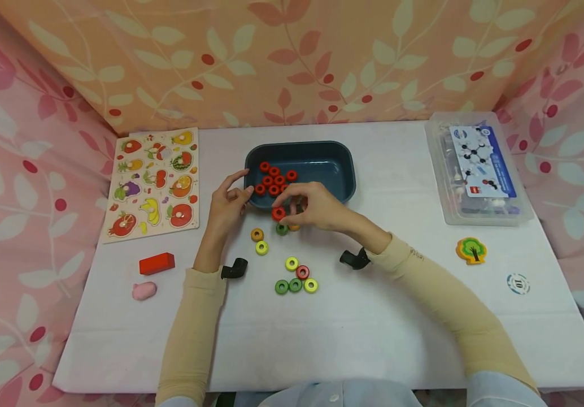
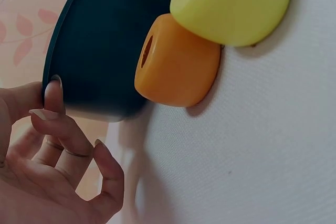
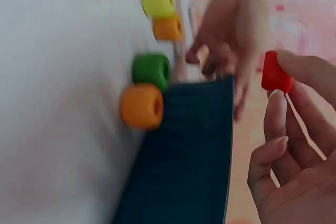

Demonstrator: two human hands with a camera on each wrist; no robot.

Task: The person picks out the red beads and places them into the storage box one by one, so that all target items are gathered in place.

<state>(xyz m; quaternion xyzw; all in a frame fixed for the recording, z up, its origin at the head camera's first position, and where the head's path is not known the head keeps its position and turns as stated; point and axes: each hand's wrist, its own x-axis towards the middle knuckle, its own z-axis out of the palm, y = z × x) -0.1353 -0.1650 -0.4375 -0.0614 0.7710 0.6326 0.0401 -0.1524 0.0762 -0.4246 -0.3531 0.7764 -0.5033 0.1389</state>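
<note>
A dark blue tray [image 1: 322,164] stands at the middle back of the table, with several red beads [image 1: 267,181] gathered in its left part. At its left end my left hand [image 1: 225,210] pinches the rim between thumb and finger; the left wrist view shows the fingertips on the tray wall [image 2: 94,51]. Between thumb and fingertips, my right hand [image 1: 317,208] pinches one red bead [image 3: 275,73] above the tray's front edge. Just below are a green bead [image 3: 151,70] and an orange bead [image 3: 142,106] on the table, partly hidden by that hand in the head view.
Nearer me lie more beads: an orange one [image 1: 257,234], a yellow one [image 1: 261,247] and a mixed cluster [image 1: 295,285]. To the left are a fruit puzzle board [image 1: 160,226], red block [image 1: 157,263] and pink pig [image 1: 144,290]; rightward, a clear box [image 1: 480,212], tree piece [image 1: 471,250] and round chip [image 1: 518,284].
</note>
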